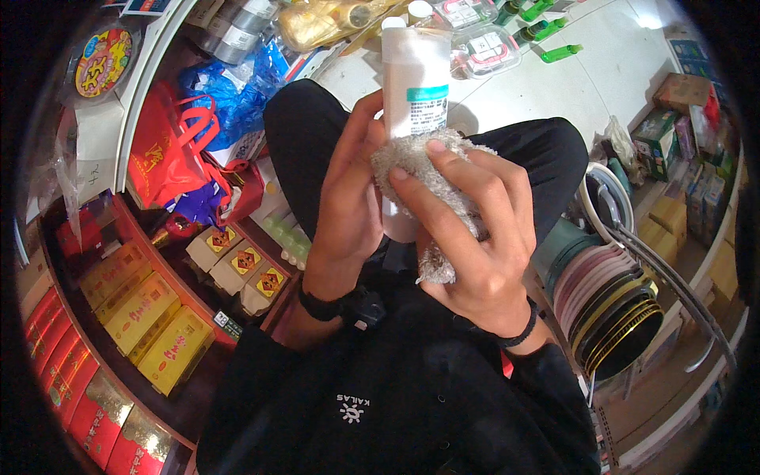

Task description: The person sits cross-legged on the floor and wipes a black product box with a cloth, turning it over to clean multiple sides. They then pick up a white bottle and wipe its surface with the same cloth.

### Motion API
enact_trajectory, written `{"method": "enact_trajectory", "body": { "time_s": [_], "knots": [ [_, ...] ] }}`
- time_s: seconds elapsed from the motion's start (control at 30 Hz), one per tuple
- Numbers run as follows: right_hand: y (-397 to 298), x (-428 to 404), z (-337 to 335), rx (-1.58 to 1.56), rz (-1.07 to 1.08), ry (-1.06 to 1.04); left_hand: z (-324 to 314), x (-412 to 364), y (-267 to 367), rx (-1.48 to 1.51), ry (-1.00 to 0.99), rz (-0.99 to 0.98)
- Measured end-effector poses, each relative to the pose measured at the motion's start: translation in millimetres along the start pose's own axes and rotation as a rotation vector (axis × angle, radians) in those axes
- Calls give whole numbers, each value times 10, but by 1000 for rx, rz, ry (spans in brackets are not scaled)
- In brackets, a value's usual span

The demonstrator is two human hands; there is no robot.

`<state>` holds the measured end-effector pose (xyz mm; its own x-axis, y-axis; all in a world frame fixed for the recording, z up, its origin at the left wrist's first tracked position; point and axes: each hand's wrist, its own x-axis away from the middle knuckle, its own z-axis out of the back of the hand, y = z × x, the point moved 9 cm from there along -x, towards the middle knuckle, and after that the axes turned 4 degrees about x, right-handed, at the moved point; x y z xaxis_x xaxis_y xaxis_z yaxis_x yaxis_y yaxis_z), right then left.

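Observation:
My left hand (350, 196) holds a white plastic bottle (415, 77) upright in the view, its fingers and palm along the bottle's left side. The bottle bears a teal band and small print. A grey-white fluffy cloth (439, 172) lies against the bottle's lower half. My right hand (481, 219) presses the cloth there, with two fingertips on top of it; part of the cloth hangs below the fingers. The bottle and both hands are above my lap, between my bent knees. Part of the bottle's lower right side is hidden by the cloth and my right hand.
Green bottles (561, 53) and clear plastic containers (487, 50) are on the tiled floor ahead. A red bag (163, 154) and blue plastic bags (231, 101) lie to the left, above shelves of yellow boxes (142, 314). Stacked round trays (623, 332) and shelves stand to the right.

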<state>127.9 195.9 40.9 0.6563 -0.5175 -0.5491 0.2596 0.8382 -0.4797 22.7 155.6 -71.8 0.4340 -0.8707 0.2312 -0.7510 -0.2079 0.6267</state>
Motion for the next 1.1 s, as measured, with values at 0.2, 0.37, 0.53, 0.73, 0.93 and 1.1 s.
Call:
{"method": "enact_trajectory", "body": {
  "time_s": [0.2,0.37,0.53,0.73,0.93,1.1],
  "knots": [
    [-16,18,-26,-24,5,-19,-33,-3,55,-55,46,-8],
    [-24,29,-26,-21,-1,-43,7,8,20,-26,44,15],
    [-32,84,-46,-63,-28,-99,-9,6,44,-15,11,10],
    [-40,142,-56,-59,-19,-113,20,-2,35,-4,-6,15],
    [-29,221,-61,-117,26,-110,164,11,-53,167,90,94],
    [843,747,-409,-883,-658,-233,65,-68,-15,157,-75,46]
  ]
}}
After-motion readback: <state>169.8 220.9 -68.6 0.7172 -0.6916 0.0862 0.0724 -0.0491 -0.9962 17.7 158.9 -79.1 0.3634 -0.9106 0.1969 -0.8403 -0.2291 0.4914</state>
